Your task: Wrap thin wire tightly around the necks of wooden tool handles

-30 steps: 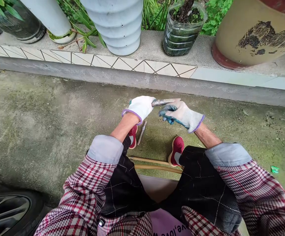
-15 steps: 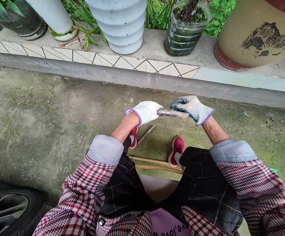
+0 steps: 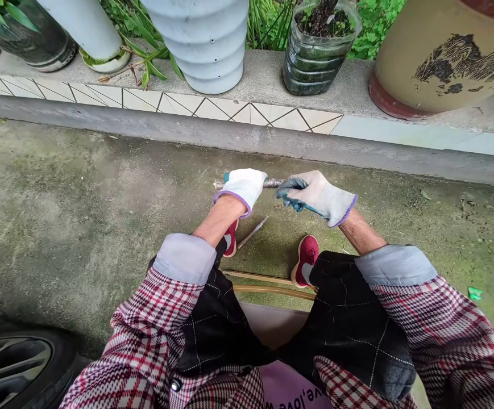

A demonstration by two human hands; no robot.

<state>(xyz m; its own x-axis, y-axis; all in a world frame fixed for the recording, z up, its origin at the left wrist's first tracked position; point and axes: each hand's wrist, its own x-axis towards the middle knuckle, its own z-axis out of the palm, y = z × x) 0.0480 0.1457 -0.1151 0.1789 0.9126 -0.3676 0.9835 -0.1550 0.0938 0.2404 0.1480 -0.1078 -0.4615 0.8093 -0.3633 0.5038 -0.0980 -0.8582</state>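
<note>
Both my hands wear white knit gloves with dark teal palms and purple cuffs. My left hand (image 3: 243, 186) is closed around a short wrapped stick (image 3: 273, 183), held roughly level above the concrete. Its left end pokes out beyond the glove, and a silvery winding shows on the part between my hands. My right hand (image 3: 308, 193) has its fingers curled against the stick's right end, which they hide. On the ground below, between my red shoes, lies another thin short stick (image 3: 253, 232).
Ahead runs a low tiled ledge (image 3: 212, 112) with a ribbed white pot (image 3: 199, 48), a cut plastic bottle planter (image 3: 315, 62) and a large tan pot (image 3: 434, 62). A car wheel (image 3: 14, 363) is at lower left. A green scrap (image 3: 475, 293) lies at right.
The stick has shifted left through my left hand, so its left end now sticks out. My right hand has moved left and closed over the right end, covering the slanted tip seen before.
</note>
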